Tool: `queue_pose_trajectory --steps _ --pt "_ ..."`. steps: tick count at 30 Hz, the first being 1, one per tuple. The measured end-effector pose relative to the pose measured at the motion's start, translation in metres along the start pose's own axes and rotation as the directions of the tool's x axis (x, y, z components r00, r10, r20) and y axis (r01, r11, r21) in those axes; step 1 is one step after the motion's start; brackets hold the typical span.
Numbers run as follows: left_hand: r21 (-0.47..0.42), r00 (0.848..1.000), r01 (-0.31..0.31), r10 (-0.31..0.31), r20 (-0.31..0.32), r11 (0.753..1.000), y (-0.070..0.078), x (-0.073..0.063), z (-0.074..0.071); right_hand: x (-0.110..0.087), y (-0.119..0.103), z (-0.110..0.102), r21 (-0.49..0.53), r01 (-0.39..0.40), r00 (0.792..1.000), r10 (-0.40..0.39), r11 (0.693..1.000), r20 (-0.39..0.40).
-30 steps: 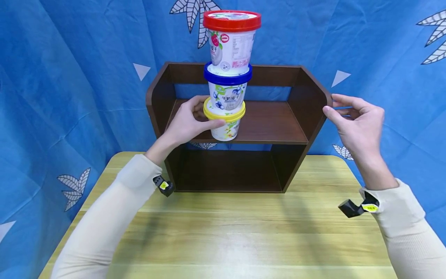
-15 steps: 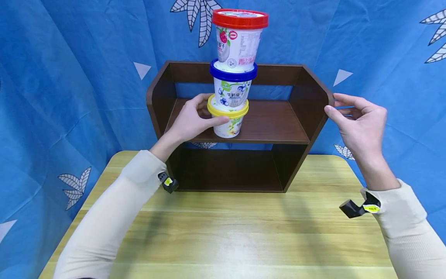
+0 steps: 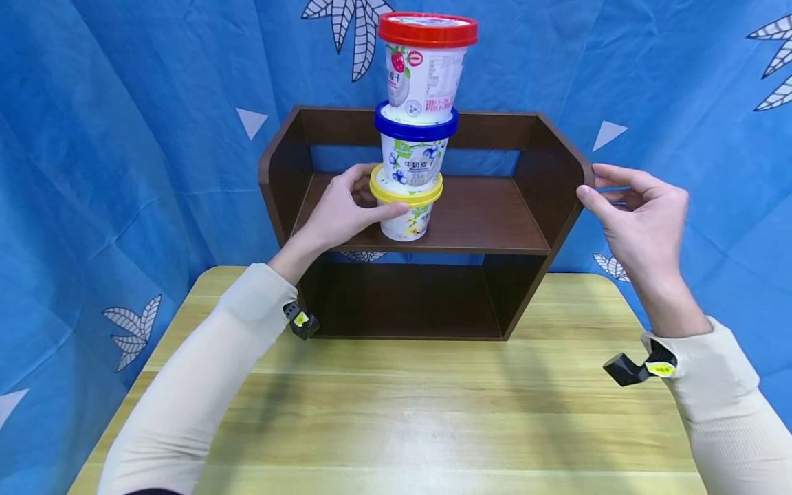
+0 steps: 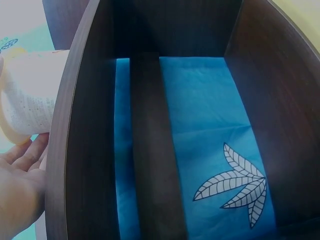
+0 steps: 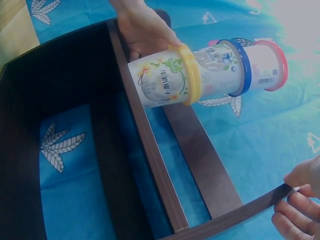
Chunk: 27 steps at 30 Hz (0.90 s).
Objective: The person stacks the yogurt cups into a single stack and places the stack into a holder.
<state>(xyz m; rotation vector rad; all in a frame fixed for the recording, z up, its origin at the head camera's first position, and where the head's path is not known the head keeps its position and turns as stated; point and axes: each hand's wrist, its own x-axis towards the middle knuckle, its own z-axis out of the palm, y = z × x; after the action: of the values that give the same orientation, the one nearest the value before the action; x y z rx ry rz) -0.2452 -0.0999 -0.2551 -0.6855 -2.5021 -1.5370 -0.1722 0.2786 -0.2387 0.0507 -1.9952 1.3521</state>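
Three white printed tubs with lids stand stacked at the upper shelf board. The yellow-lidded tub is at the bottom, the blue-lidded tub in the middle, and the red-lidded tub on top. My left hand grips the yellow-lidded tub from the left, thumb across its front just under the lid; its other fingers are partly hidden behind. In the right wrist view the tub's base is right at the board's front edge. My right hand pinches the right side panel of the dark brown shelf between thumb and fingers.
Two levels make up the shelf, which stands on a light wooden table. A rail crosses the back of its upper level. Behind it hangs a blue curtain with leaf prints.
The left hand and the stack of tubs have shifted a little to the right and slightly farther back, mostly in the first half second. The right hand has stayed on the side panel.
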Motion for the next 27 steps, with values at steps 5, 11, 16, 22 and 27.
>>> queue_pose_trajectory --steps 5,11,16,22,27 --pt "0.006 1.0 0.007 -0.007 -0.004 1.0 0.001 0.0 0.001 0.0 -0.001 0.0 -0.007 -0.009 1.0 0.009 1.0 0.001" --pt "0.001 1.0 0.012 -0.012 -0.004 1.0 0.001 0.0 0.001 0.001 -0.001 -0.001 -0.002 -0.017 1.0 0.017 1.0 -0.002" --pt "0.008 1.0 0.023 -0.023 -0.015 1.0 -0.002 0.0 0.001 0.001 -0.002 -0.001 -0.009 -0.022 1.0 0.022 1.0 -0.001" --pt "-0.016 0.998 0.022 -0.023 -0.055 1.0 -0.005 -0.004 -0.004 0.0 0.0 0.0 -0.004 -0.023 1.0 0.023 1.0 0.007" --pt "-0.058 0.996 -0.017 0.012 -0.084 0.998 -0.006 -0.011 -0.009 -0.001 0.003 0.0 0.01 -0.01 1.0 0.01 1.0 -0.003"
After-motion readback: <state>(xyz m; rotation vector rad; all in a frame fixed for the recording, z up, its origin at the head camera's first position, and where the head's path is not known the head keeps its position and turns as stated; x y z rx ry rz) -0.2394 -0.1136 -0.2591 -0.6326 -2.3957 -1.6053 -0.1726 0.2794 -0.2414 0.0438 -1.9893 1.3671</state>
